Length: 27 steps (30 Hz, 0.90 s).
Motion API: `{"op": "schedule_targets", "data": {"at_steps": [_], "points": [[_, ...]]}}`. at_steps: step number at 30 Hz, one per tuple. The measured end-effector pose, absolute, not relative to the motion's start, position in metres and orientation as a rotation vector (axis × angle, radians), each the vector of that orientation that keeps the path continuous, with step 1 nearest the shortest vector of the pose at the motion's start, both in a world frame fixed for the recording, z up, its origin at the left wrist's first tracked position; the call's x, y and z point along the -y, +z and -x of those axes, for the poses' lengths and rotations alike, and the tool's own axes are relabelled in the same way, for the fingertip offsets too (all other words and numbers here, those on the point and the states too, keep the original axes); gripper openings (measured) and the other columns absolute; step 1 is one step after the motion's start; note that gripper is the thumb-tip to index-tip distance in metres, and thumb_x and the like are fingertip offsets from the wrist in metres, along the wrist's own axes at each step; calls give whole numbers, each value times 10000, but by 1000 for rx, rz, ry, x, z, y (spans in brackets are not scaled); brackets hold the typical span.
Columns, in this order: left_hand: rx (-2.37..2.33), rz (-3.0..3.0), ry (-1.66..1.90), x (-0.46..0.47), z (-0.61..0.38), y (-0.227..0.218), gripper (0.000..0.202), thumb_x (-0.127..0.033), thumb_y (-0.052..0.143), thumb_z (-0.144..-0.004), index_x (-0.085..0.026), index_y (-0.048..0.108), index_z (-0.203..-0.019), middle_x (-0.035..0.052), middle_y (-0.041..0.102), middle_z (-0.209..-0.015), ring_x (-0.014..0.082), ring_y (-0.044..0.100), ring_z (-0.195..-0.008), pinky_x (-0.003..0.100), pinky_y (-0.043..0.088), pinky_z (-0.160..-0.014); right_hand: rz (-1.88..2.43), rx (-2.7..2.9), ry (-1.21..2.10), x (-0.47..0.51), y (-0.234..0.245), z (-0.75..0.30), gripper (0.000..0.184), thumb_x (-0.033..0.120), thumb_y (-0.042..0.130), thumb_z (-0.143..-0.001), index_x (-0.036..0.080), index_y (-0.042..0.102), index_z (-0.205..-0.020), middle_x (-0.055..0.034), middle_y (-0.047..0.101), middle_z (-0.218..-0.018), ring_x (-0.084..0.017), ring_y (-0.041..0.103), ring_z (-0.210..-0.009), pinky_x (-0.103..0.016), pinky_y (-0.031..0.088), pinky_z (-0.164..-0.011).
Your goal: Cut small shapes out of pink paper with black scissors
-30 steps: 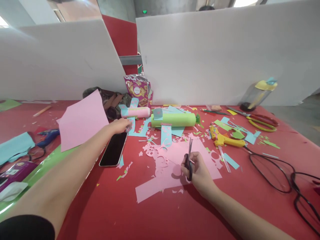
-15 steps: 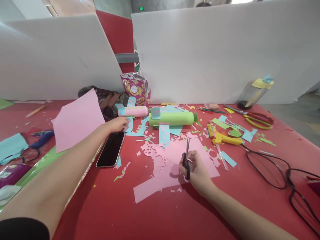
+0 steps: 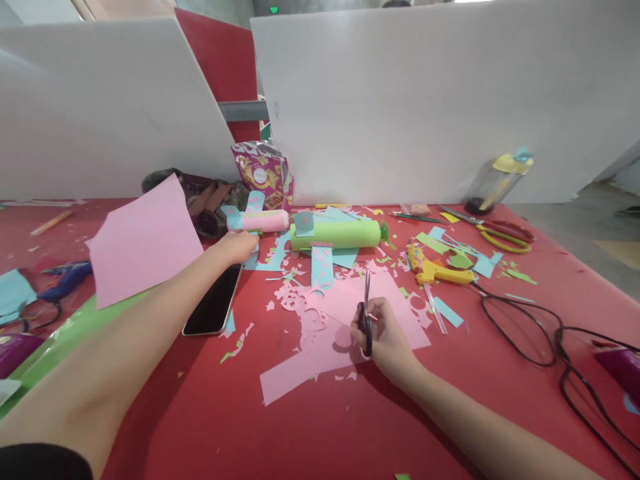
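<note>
Blue glue gun [image 3: 65, 279]: lies on the red table top [image 3: 450, 400], far to the left of the light green paper roll [image 3: 336, 234].
Plain pink paper sheet [image 3: 143, 240]: well left of the green roll, uncut, its far corner lifted off the table.
Black smartphone [image 3: 213, 301]: screen up and dark, left of the green roll and nearer to the person, just beside the left forearm.
Left hand [image 3: 239, 245]: stretched out palm down, just left of the green roll. The fingers curl down onto a light blue paper cut-out [image 3: 277, 255]; I cannot tell whether they pinch it or only press on it.
Pink paper roll with blue patches [image 3: 260, 221]: lies lengthwise just off the green roll's left end, right behind the left hand's fingers.
Shiny purple snack bag [image 3: 263, 172]: upright behind the green roll, to its left, against the white board.
Cut pink paper sheet [image 3: 345, 300]: flat on the table right in front of the green roll, with holes and curls cut out of its left part and scraps strewn around.
Right hand [image 3: 384, 337]: rests on the cut sheet, nearer than the green roll, closed around the handles of small black scissors [image 3: 367, 313].
Scissor blades: together, pointing away towards the green roll.
Yellow glue gun [image 3: 434, 270]: on its side, just right of the green roll, among green and blue offcuts.
Red-and-yellow scissors [image 3: 500, 233]: further right of the green roll, lying flat.
Clear water bottle with a yellow lid [image 3: 497, 181]: far right of the green roll and behind it, leaning at the white board.
</note>
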<state>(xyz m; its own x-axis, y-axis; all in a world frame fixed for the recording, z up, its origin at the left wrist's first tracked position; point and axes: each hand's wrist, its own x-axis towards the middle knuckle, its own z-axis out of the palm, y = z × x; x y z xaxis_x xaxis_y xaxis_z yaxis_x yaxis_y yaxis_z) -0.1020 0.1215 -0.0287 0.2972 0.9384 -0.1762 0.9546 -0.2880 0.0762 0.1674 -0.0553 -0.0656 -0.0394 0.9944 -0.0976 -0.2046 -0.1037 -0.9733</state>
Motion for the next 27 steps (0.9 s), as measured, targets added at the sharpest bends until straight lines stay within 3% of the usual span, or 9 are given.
{"op": "schedule_targets", "data": {"at_steps": [3,4,7,11,14,18,22,27], "points": [[-1776,-2349,-29,-106,78,-17,263,-282,475,-827,-138,517,-1044,71,545,-1054,187,545,-909,382,462,-768,1116,1014,1388,55,-65,-167,307,89,571,-564,226,343,-717,77,477,-621,-69,433,-512,-179,331,-438],[-1752,-2337,27,-99,68,-13,210,-257,474,-819,-123,580,-940,88,594,-975,209,555,-888,383,445,-784,1116,1011,1390,55,-65,-167,305,90,571,-564,226,345,-718,78,476,-623,-68,432,-509,-177,330,-436],[-1615,-2281,201,-74,35,-3,176,-227,489,-771,-145,635,-824,57,658,-862,204,583,-843,313,431,-787,1118,999,1387,54,-65,-167,304,94,570,-565,227,343,-718,80,479,-627,-64,430,-497,-171,325,-422],[-1375,-2132,272,-38,0,1,155,-260,539,-699,-164,654,-739,19,685,-740,165,619,-713,228,462,-635,1131,958,1341,52,-64,-170,322,96,564,-561,234,320,-721,79,482,-637,-73,440,-498,-168,329,-400],[-1242,-2033,285,-17,-16,-2,130,-241,540,-679,-167,644,-699,15,686,-697,146,627,-670,202,462,-600,1142,925,1283,49,-62,-172,328,103,565,-571,239,308,-723,72,477,-659,-79,442,-502,-172,333,-389],[-1186,-1953,297,-1,-26,-11,122,-254,532,-670,-177,623,-695,11,672,-650,137,609,-560,207,443,-512,1147,904,1223,48,-60,-175,332,102,573,-579,239,305,-719,67,461,-684,-74,424,-498,-178,339,-394],[-1187,-1934,329,8,-32,-17,150,-254,513,-686,-189,635,-628,6,657,-621,135,583,-528,231,427,-526,1143,901,1199,47,-59,-176,342,99,584,-576,241,310,-722,64,457,-691,-83,438,-531,-184,353,-416],[-1242,-1919,430,12,-36,-21,161,-260,538,-689,-196,654,-599,38,653,-705,181,590,-691,276,428,-644,1139,901,1205,48,-59,-175,340,102,585,-578,242,312,-725,64,457,-678,-87,429,-526,-184,343,-411]]}}
